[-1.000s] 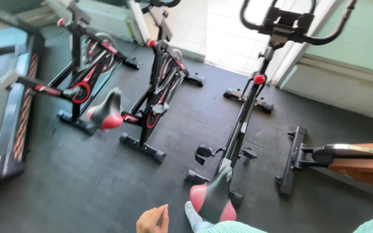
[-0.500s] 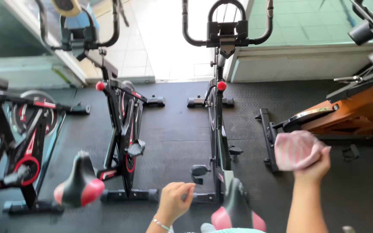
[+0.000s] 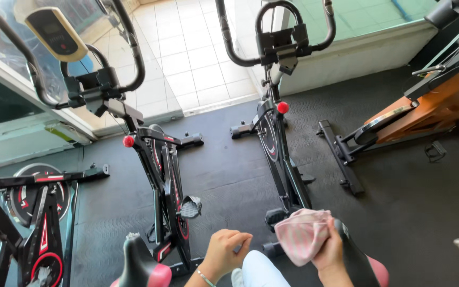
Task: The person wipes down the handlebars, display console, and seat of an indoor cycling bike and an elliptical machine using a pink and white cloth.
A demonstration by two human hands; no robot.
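Note:
My right hand (image 3: 331, 252) grips a bunched pink cloth (image 3: 302, 234) and presses it onto the black and red saddle (image 3: 358, 260) of the spin bike (image 3: 274, 127) in front of me. My left hand (image 3: 225, 253) hangs loosely curled and empty just left of my pale trouser leg (image 3: 261, 271), between that bike and a second black and red spin bike (image 3: 163, 175). A thin bracelet sits on my left wrist.
The second bike's saddle (image 3: 139, 263) is at the bottom left, its console (image 3: 57, 33) at the top left. A third bike (image 3: 33, 223) stands at the far left, an orange machine (image 3: 431, 106) at the right. Dark rubber floor (image 3: 410, 212); a tiled doorway (image 3: 187, 58) beyond.
My view swung from the row of bikes to the bike in front of me. My right hand came into view with the pink cloth and lowered it onto the saddle.

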